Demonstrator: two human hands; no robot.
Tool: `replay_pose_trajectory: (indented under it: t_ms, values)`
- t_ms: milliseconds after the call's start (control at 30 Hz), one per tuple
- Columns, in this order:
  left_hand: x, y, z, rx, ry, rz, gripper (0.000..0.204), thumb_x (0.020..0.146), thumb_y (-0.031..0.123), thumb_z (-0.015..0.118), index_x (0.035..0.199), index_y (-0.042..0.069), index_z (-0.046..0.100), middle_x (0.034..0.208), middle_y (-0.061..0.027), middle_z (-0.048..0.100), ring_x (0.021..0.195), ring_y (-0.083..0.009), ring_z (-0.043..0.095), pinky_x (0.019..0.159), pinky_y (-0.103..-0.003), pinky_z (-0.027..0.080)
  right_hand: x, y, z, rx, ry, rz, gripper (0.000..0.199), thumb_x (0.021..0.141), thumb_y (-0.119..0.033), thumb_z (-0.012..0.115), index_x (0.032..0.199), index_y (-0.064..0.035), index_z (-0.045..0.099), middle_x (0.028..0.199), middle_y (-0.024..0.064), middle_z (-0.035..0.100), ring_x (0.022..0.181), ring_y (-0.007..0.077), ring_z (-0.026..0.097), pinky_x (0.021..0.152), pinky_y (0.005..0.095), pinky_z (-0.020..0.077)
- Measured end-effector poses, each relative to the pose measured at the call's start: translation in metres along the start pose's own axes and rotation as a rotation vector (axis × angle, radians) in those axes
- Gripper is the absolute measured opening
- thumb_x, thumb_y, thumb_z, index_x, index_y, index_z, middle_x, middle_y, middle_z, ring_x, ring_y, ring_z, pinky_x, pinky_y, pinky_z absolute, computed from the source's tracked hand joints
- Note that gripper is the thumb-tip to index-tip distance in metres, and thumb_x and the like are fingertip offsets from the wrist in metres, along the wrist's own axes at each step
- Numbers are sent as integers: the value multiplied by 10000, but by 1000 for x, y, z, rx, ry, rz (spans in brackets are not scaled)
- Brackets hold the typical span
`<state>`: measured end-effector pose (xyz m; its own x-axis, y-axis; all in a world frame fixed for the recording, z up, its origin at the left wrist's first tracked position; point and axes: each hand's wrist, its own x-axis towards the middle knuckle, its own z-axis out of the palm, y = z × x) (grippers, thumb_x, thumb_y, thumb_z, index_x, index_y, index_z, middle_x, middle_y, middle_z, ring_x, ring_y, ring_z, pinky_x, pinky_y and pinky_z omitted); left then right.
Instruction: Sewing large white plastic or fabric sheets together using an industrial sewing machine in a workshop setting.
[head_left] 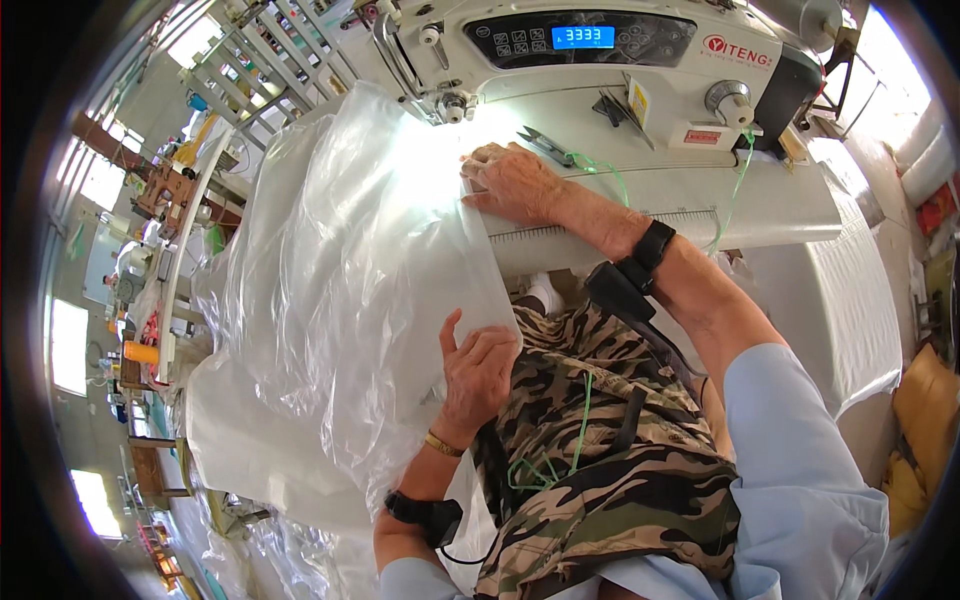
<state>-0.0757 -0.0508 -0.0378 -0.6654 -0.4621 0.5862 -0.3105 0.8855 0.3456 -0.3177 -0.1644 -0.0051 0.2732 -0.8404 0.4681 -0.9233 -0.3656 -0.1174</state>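
A large translucent white plastic sheet hangs in creases over the left of the sewing table and down past my lap. Its right edge runs from the sewing machine's needle area to my left hand. My left hand is closed round that edge above my lap, the index finger raised off it. Close to the brightly lit needle area, my right hand has its bent fingers closed on the sheet's upper right edge. Glare washes out the needle area of the white sewing machine.
Thread snips lie on the machine bed right beside my right hand, with dark tools farther back. Green thread trails across the bed. A ruler strip lines the table's front. Metal racks stand at far left.
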Motion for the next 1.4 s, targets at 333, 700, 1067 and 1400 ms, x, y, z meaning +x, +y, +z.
replay_pose_trajectory:
  t_ms: [333, 700, 1067, 1400]
  values:
    - [38, -30, -16, -47, -79, 0, 49, 857, 40, 623, 815, 63, 611, 888, -30, 638, 986, -196, 646, 1142, -558, 169, 6, 4, 2, 33, -8, -15, 362, 903, -379, 551, 1007, -49, 656, 1015, 149, 669, 1011, 281, 625, 905, 437, 452]
    - [102, -75, -20, 48, -125, 8, 81, 937, 51, 528, 857, 41, 533, 859, -58, 604, 903, -250, 635, 1147, -554, 157, 0, -2, -1, 107, -91, -63, 530, 917, -354, 533, 1240, 65, 532, 1214, 221, 589, 1164, 318, 540, 980, 452, 379]
    - [162, -119, 17, 186, -39, -113, 41, 877, 33, 545, 846, 47, 567, 818, -65, 601, 844, -267, 609, 1112, -584, 202, 8, 1, 7, 310, 13, 118, 167, 833, -69, 527, 967, -4, 603, 991, 183, 641, 1030, 329, 590, 892, 451, 438]
    - [168, -141, 19, 3, -13, -49, 96, 787, 5, 616, 881, -2, 631, 895, -123, 613, 907, -310, 588, 909, -428, 434, 21, 16, 18, 271, 111, 124, 112, 861, -99, 548, 878, -11, 615, 879, 188, 642, 929, 371, 586, 809, 470, 444]
